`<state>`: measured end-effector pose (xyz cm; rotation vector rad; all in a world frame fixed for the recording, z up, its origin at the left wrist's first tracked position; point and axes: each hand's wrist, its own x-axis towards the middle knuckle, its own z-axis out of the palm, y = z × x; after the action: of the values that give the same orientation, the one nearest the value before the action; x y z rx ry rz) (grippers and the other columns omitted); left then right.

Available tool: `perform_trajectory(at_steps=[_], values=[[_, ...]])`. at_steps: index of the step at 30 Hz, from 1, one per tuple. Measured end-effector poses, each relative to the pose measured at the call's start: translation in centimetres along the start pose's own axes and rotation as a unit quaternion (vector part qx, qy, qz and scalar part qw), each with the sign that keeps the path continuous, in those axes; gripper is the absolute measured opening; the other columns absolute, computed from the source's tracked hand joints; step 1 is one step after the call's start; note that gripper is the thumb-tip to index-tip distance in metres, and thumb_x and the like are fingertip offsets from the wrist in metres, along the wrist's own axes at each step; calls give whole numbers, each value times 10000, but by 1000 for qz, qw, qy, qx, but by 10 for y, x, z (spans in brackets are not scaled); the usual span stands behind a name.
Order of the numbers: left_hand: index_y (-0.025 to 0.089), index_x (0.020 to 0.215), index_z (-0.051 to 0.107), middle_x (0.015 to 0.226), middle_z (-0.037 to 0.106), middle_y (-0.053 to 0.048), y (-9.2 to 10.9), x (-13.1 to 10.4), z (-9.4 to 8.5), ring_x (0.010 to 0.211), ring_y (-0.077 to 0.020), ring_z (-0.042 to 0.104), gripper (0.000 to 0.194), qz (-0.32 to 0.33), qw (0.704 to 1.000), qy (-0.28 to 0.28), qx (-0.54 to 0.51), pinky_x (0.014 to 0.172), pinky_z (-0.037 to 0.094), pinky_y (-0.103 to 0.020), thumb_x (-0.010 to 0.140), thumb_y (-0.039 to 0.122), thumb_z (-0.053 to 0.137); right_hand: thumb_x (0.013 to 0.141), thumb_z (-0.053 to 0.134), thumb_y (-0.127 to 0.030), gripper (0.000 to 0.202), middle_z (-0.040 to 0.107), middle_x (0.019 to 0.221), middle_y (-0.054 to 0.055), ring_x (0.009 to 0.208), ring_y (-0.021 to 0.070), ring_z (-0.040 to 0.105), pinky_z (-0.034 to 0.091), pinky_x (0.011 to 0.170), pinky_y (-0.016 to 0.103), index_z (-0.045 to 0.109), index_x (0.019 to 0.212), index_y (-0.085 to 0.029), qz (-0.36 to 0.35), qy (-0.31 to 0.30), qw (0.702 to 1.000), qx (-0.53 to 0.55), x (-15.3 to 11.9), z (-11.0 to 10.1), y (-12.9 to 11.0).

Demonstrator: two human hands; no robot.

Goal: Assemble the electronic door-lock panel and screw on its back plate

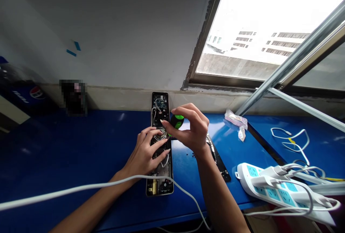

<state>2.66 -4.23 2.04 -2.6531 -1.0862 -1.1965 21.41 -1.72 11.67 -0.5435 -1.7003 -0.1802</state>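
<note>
Right grip [192, 129] is closed around a green-and-black tool handle [177, 121], held at a slant over the right edge of a long, open device [167, 170]; whether the tool's tip touches it cannot be told. The left grip [149, 150] is unclosed, its fingers spread across the device's middle from the left side. The device lies on the blue tabletop [113, 139], its far end near the wall [121, 100], with a circuit board [161, 102] there and a brass-coloured cylinder [154, 186] at the near end. A white cable [67, 190] crosses in front of that near end. To the right lie small dark bits [193, 155] and a black panel [222, 168], partly hidden by the right forearm. Farther right are a plastic packet [236, 119] and a white power strip [244, 173] with plugs in it. At far left is a bottle [29, 93].
</note>
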Motion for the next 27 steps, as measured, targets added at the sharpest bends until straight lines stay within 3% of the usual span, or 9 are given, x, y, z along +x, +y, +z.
perform_trajectory(at_steps=[8,16,27], values=[[200,1235,753,1346,603,-154,-1,-1,2,1357,-377,481,262,-12,1000,13,-18,1096,504,-602,1000,307,708,853,858,-199,331,716,894,8,743,145,674,612,593,289,672,1119,-267,-15,25,1000,-2,3,-3,0],[235,1038,801,1206,674,-101,-1,0,9,1286,-333,538,86,-43,994,73,-67,1071,525,-573,957,231,772,815,845,-153,347,693,877,-5,694,136,658,591,564,297,674,1094,-268,1,73,997,13,10,-12,-3],[201,986,770,1187,663,-131,1,2,-3,1318,-363,515,83,-1,999,36,16,1045,518,-574,1007,235,697,830,878,-202,353,722,907,25,768,160,685,629,623,310,684,1119,-263,-22,25,999,26,13,-11,-12]])
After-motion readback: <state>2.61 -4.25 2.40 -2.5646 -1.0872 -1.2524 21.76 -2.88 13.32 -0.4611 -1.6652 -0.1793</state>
